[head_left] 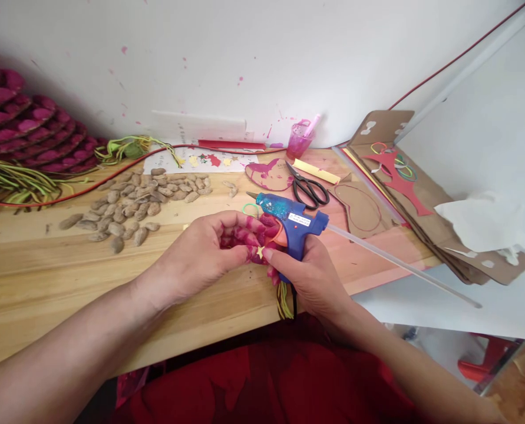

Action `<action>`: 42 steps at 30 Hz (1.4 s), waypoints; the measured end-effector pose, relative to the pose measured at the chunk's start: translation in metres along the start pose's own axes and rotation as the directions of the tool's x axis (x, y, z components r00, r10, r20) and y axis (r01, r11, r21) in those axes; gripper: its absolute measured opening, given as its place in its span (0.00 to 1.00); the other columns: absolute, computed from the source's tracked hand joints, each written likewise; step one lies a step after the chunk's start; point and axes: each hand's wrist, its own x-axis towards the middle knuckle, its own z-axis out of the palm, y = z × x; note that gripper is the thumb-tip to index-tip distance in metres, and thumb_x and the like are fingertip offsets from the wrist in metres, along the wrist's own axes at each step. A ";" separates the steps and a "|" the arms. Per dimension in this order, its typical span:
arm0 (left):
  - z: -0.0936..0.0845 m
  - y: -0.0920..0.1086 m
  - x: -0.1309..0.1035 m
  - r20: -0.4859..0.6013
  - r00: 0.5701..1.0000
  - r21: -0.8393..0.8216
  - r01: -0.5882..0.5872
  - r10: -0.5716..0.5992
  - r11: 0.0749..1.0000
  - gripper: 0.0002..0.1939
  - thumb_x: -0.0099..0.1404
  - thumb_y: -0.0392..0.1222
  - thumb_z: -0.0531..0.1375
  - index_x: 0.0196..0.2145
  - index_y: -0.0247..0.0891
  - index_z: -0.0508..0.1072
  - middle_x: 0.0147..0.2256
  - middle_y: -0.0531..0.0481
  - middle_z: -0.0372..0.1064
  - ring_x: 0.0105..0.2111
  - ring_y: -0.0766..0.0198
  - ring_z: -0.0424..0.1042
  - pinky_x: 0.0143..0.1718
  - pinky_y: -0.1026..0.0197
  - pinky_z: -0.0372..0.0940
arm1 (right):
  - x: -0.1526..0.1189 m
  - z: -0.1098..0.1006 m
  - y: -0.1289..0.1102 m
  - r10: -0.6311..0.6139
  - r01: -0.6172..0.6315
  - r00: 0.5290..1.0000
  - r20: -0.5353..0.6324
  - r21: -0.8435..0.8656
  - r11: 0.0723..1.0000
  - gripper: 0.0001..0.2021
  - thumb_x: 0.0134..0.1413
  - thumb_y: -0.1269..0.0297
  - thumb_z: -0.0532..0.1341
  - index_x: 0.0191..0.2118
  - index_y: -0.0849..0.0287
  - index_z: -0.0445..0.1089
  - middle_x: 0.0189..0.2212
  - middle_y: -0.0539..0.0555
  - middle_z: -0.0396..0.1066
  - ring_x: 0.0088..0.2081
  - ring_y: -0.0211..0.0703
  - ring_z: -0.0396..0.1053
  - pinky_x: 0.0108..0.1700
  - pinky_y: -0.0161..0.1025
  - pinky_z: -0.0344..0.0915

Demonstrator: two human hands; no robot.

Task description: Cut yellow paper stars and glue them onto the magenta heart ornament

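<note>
Stained with magenta on the fingertips, my left hand (213,247) is closed in a pinch at a small pale yellow star (260,252). My right hand (317,274) wraps around the handle of a blue glue gun (295,221), and its thumb tip touches the star's right side. The gun's nozzle points left above my left fingers. Out of its back sticks a long translucent glue stick (403,266). Something magenta (270,224) shows between my left fingers and the gun; I cannot make out what. Yellow-green yarn (284,301) hangs below my right hand.
Unshelled peanuts (129,203) are heaped on the wooden table (45,253). Black-handled scissors (309,191) lie behind the gun, near a magenta-stained cup (300,138). Cardboard (443,206) and red cutouts (399,174) are at right. A red cord (125,168) crosses behind the peanuts.
</note>
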 end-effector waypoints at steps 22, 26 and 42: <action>-0.012 -0.008 -0.009 0.159 0.736 0.781 -0.501 0.658 0.372 0.06 0.62 0.38 0.62 0.38 0.44 0.76 0.37 0.49 0.76 0.39 0.59 0.73 0.44 0.55 0.66 | 0.000 -0.004 -0.005 0.073 -0.072 0.997 0.006 0.218 0.973 0.11 0.43 0.63 0.70 0.31 0.59 0.68 0.17 0.45 0.67 0.18 0.33 0.62 0.20 0.30 0.60; -0.020 -0.012 -0.011 0.302 0.670 0.855 -0.505 0.679 0.118 0.06 0.62 0.39 0.62 0.38 0.47 0.77 0.37 0.51 0.76 0.41 0.56 0.71 0.47 0.52 0.62 | 0.000 -0.006 -0.007 0.102 -0.110 0.994 0.047 0.240 0.965 0.10 0.44 0.64 0.69 0.30 0.59 0.68 0.16 0.44 0.65 0.17 0.31 0.59 0.20 0.29 0.58; -0.015 -0.012 -0.014 0.365 0.628 0.857 -0.515 0.688 0.016 0.10 0.64 0.38 0.61 0.42 0.49 0.75 0.40 0.52 0.76 0.46 0.55 0.70 0.49 0.50 0.58 | -0.003 -0.004 -0.010 0.137 -0.162 0.984 0.111 0.268 0.950 0.12 0.42 0.64 0.71 0.33 0.59 0.70 0.19 0.44 0.67 0.17 0.30 0.61 0.18 0.28 0.60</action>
